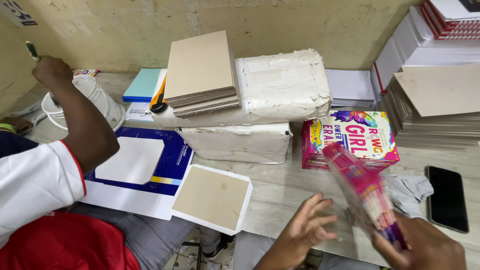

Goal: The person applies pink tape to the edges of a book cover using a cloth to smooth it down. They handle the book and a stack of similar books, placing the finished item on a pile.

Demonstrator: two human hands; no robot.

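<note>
Pink booklets [367,192], blurred, seemingly a thin bundle, gripped by right hand [425,245]; left hand [302,232] open, empty.

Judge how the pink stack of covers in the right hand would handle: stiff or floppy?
The pink stack, gripped at one end by the right hand, stands out unsupported, so probably fairly stiff. Its thin glossy layers look apt to slide apart.
</note>
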